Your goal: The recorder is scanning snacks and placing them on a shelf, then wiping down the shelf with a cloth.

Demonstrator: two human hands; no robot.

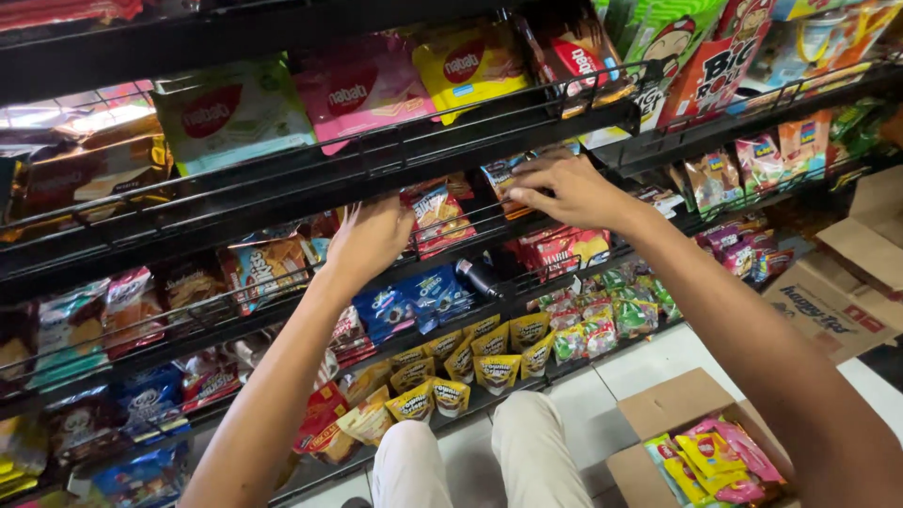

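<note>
Store aisle, black wire shelving [310, 179] stacked in several tiers, all packed with snack bags. We're crouched in front of it, knees in light trousers [489, 461] at the bottom of view, white tile floor [658, 362] under us.

Our left hand [369, 240] is reaching into the 2nd tier from the top, palm toward the shelf, back of the hand facing us. Fingers go in behind the tier's front rail, so we can't tell whether they're spread or gripping anything. Closest items: a red snack packet [437, 218] just to its right and blue cookie packs [414, 299] on the tier below.

Our right hand [564, 191] is on the same tier, further right, just under the edge of the upper shelf. Fingers curled and pressed together, tips pinching the top edge of a small snack packet [501, 175] standing in the row. Packet is upright in the shelf, touching neighbours on both sides. Red packets [564, 249] sit directly below the hand.

Upper tier holds wafer bags: green [230, 113], pink [362, 89], yellow [470, 64]. Lower tier has small yellow packets [494, 353].

On the floor right of us: open cardboard box [677, 404] with pink and yellow packs inside, and a 2nd cardboard box [837, 292] further right, near the shelf end.
</note>
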